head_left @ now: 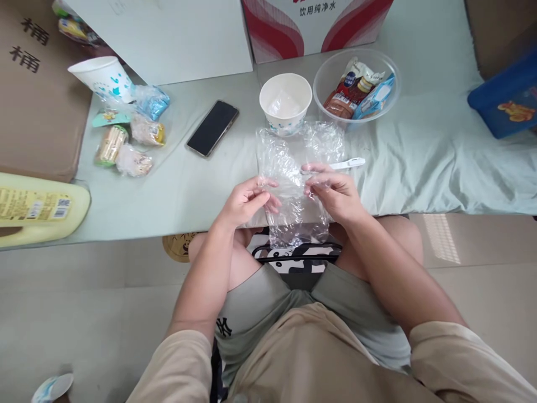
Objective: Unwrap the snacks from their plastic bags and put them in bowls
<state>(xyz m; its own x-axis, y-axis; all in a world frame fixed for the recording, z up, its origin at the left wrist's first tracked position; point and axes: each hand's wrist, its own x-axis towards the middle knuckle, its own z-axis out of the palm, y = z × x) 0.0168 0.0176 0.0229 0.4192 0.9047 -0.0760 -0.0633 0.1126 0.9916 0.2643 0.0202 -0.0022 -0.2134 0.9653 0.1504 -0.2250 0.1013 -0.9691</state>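
Note:
A crinkled clear plastic bag lies over the near edge of the table, its lower end hanging toward my lap. My left hand grips its left side, thumb and fingers curled around the film. On the other side my right hand pinches the same bag between thumb and fingers. Just beyond the right fingers lies a white plastic utensil, its far end partly hidden. Behind the bag stands a paper cup with some clear film inside. To its right, a clear plastic bowl holds several packaged snacks.
A black phone lies left of the bag. Farther left are small wrapped snacks and a tipped paper cup. Boxes line the back. A yellow jug and a blue container flank the table.

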